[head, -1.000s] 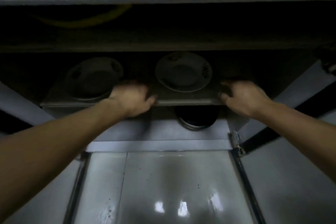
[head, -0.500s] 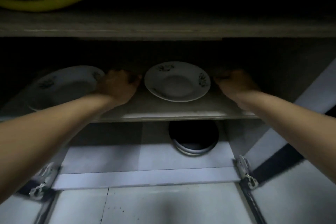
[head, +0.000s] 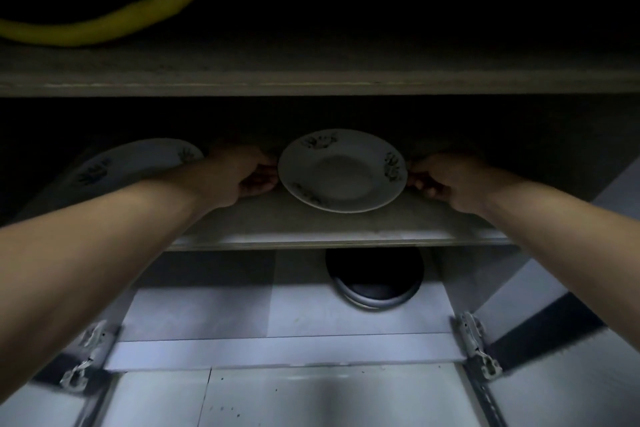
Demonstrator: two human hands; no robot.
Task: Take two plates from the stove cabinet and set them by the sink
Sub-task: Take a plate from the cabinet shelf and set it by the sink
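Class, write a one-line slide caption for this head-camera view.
Both hands, left hand and right hand, close on the rim of the centre plate on the cabinet shelf.

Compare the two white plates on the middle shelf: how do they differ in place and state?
The centre plate lies fully in view, while the left plate is partly hidden behind the left forearm. The left hand and right hand reach the centre plate's two sides; neither is at the left plate. The centre plate catches more light; the left plate sits in deeper shadow. Both are white, with dark floral prints on the rim, on one shelf.
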